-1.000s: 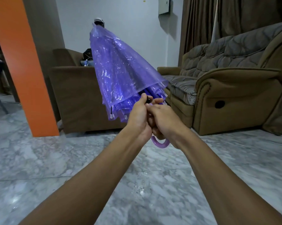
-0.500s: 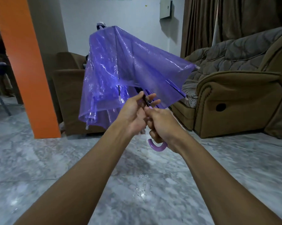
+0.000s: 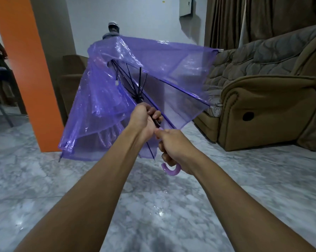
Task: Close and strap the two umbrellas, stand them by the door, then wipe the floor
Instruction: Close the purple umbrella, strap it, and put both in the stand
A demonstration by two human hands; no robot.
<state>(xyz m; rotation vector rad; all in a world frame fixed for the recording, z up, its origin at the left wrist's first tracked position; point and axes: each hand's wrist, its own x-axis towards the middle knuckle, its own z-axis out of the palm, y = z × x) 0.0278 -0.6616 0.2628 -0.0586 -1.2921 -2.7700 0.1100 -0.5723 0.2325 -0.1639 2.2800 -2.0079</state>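
My left grip is curled tight round the dark shaft of the purple umbrella, just under the runner; my right grip, just behind it, wraps the lilac handle. The canopy hangs half spread in mid-air, left edge near the orange pillar, right rib tips near the brown recliner. Water drops glisten on the grey marble floor beneath my arms.

Dim, cool, even room light with no hard shadows; a soft dark patch lies on the floor below the umbrella. Small white glints show on wet marble and plastic. Wide-angle bending tilts the pillar and sofa; the umbrella's right rim is smeared.
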